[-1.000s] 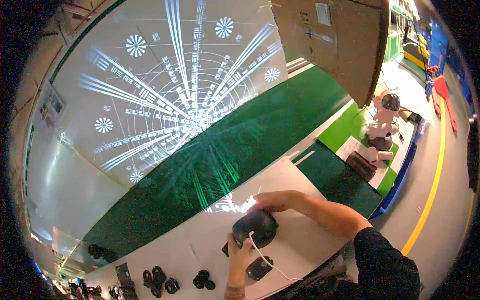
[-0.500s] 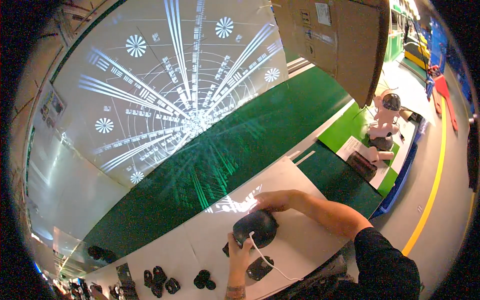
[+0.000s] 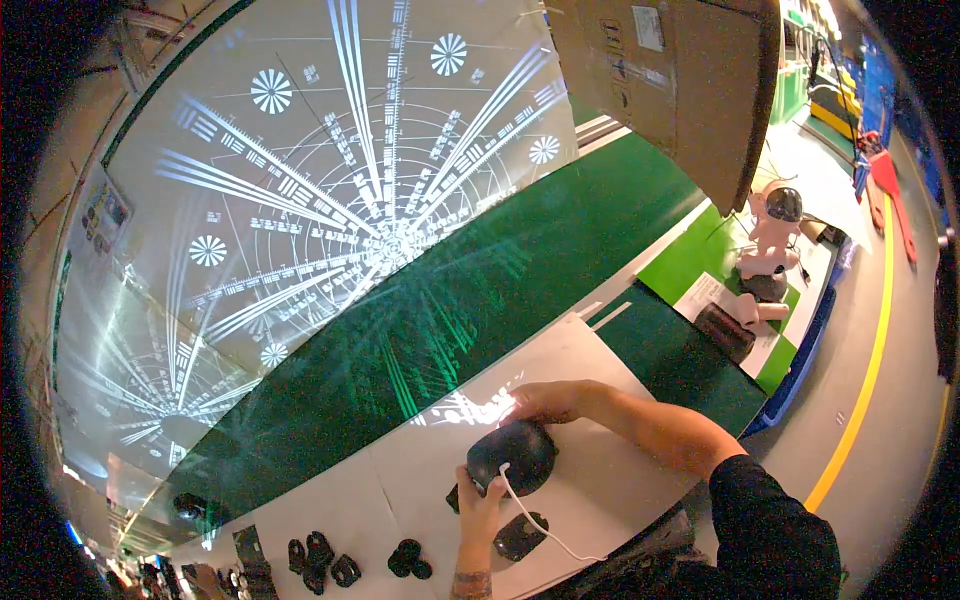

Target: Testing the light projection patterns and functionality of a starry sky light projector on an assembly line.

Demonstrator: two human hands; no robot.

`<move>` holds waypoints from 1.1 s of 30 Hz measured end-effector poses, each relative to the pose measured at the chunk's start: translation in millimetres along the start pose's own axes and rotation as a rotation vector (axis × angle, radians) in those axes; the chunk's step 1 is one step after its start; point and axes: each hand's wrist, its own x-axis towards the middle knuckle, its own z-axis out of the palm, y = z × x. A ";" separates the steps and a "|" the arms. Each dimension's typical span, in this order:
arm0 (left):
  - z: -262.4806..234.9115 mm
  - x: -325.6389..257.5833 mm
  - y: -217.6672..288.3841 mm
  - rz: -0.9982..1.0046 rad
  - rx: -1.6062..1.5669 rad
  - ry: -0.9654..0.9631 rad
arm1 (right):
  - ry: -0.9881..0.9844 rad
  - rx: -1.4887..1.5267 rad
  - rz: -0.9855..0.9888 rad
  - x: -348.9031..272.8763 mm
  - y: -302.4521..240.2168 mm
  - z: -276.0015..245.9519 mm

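Head cam: left hand (image 3: 482, 497) grips a round black plastic gadget (image 3: 512, 455) w/ a thin white cord (image 3: 535, 525) from below. Right hand (image 3: 545, 400) rests on its top, fingers curled; can't tell if it grips. Gadget sits mid white table (image 3: 610, 480), near the front edge. Flat black piece (image 3: 519, 536) lies just beside the cord. Small black parts (image 3: 320, 556) & round black bits (image 3: 408, 558) sit by the table's front left edge.

White test chart panel (image 3: 330, 200) ahead of you, green bench surface (image 3: 500, 290), cardboard box (image 3: 680, 80) overhead, yellow floor line (image 3: 868, 370) on your right.
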 end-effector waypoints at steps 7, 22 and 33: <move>0.2 -1.0 5.0 0.034 0.003 -0.036 | -0.012 0.028 0.000 0.6 0.4 0.9; -1.1 -2.7 19.7 0.033 -0.154 -0.162 | 0.043 -0.161 -0.032 8.9 6.7 3.2; 0.9 -0.4 -0.4 0.068 -0.304 -0.197 | 0.290 -0.127 -0.172 -23.0 -4.1 40.7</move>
